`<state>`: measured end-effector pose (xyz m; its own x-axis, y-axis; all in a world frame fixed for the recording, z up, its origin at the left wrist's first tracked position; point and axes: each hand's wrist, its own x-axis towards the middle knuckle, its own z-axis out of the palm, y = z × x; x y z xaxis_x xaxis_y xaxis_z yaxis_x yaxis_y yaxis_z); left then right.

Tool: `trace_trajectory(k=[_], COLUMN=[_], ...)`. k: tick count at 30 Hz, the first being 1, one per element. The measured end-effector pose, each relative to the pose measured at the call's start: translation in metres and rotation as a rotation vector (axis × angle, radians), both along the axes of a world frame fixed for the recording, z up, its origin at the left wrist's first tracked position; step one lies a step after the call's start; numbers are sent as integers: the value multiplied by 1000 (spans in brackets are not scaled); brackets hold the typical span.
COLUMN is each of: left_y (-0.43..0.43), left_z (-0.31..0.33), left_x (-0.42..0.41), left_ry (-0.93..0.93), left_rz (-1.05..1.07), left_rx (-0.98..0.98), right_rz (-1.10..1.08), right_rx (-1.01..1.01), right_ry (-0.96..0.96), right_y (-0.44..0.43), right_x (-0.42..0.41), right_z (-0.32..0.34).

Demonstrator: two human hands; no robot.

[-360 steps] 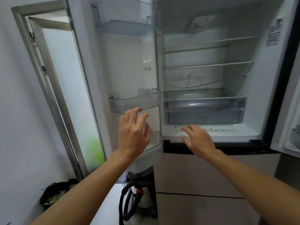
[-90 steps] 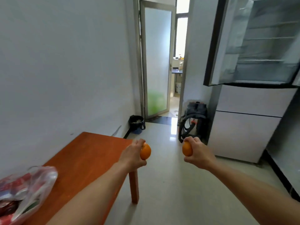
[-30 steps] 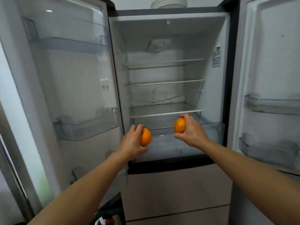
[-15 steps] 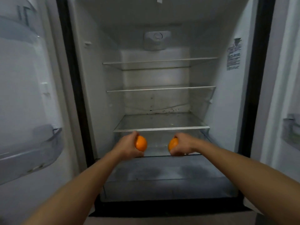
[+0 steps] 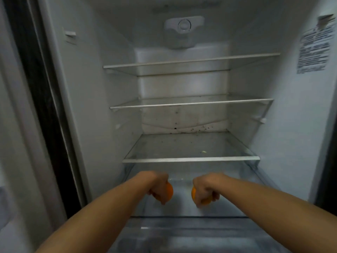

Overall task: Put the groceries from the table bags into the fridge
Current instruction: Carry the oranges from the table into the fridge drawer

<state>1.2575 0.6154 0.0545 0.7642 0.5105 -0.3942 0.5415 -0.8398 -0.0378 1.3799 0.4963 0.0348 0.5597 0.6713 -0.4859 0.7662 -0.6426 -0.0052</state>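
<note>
Left hand (image 5: pixel 158 187) and right hand (image 5: pixel 204 189) each grip closed round a small round orange fruit (image 5: pixel 168 191), (image 5: pixel 193 193), low inside the clear plastic crisper drawer (image 5: pixel 182 220) under the lowest glass shelf (image 5: pixel 191 159). Risk: released above the floor, fruit rolls, bruises.

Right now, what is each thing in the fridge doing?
Left hand: closed around an orange.
Right hand: closed around an orange.
Left orange: held, low inside the drawer.
Right orange: held, low inside the drawer.
Clear drawer: pulled out.
Glass shelves: bare.
</note>
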Motion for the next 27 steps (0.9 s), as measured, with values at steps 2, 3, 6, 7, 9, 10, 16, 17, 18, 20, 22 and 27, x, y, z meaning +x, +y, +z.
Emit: trace_trajectory(k=[2,3,6,7,9,10,16,17,18,20,22,27], left_y=[6,9,16,18,23,24,30,31,33,35,34,16], left_z=[-6,-9,-20,-25,-34,-37,-40,-37,-33,-24,-15,5], left_x=[13,18,31,34,39,41,44,42,39,32,22,-11], left_ry=[22,27,7,-5,-20,-21,-111,-141,-166,-206,-216,-315], left_rz=[-35,-49,-99,-114,-134,-141,-154,-154,-158,-160,-146,-113], left_rx=[30,38,61,71,87,91,99,114,133,165,190,282], right_rz=[-10,-13,-20,-14,17,36,56,57,50,25,0,13], right_rx=[-19,-13,16,15,-5,-16,25,44,58,85,132,309], right_ry=[-20,-25,-56,-76,-112,-120,-186,-200,-207,-207,-193,-221], right_y=[9,13,22,23,23,22,12,9,6,-4,-15,-43], right_x=[7,10,17,18,17,17,15,15,16,16,15,0], right_z=[-2,-2,-3,-4,-6,-6,1,5,9,18,25,37])
